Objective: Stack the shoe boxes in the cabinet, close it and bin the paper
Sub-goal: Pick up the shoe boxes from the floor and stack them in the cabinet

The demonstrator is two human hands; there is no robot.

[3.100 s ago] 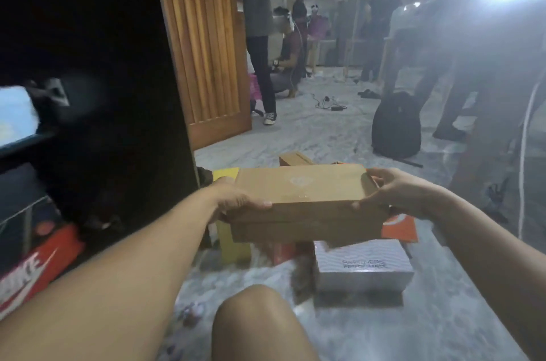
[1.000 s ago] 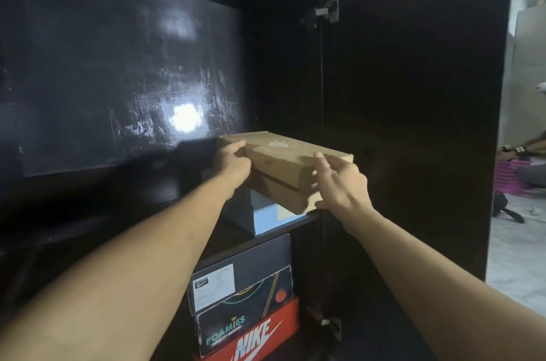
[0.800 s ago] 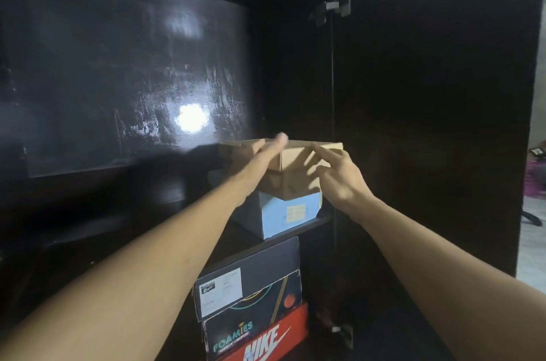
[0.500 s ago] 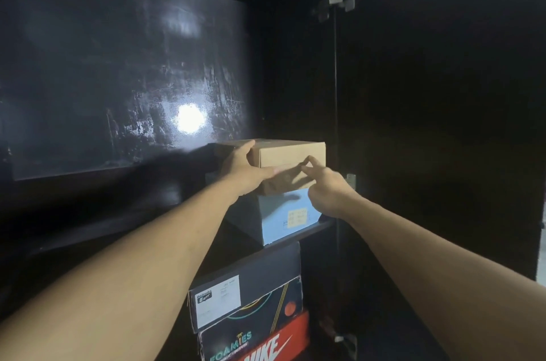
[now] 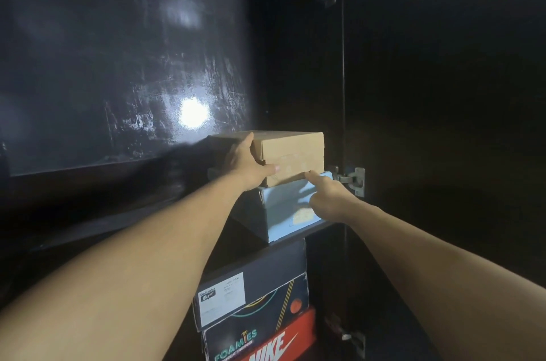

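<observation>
A plain brown shoe box [image 5: 292, 154] lies on top of a light blue box [image 5: 283, 213] on a shelf inside the dark cabinet [image 5: 118, 65]. My left hand [image 5: 245, 165] holds the brown box's front left corner, fingers along its side and thumb across the front face. My right hand [image 5: 325, 192] touches the front of the blue box just under the brown one, index finger extended, other fingers curled. Below the shelf stand a black box [image 5: 251, 286], a dark Foamies box [image 5: 236, 343] and a red Nike box [image 5: 280, 346], stacked.
The cabinet door [image 5: 443, 124] stands open on the right, carried by metal hinges [image 5: 351, 180]. A bright light reflects off the glossy back panel. The shelf space left of the boxes is dark.
The brown box went from the floor pile into the cabinet and now lies square on the blue box. My right hand has dropped from its front to the blue box.
</observation>
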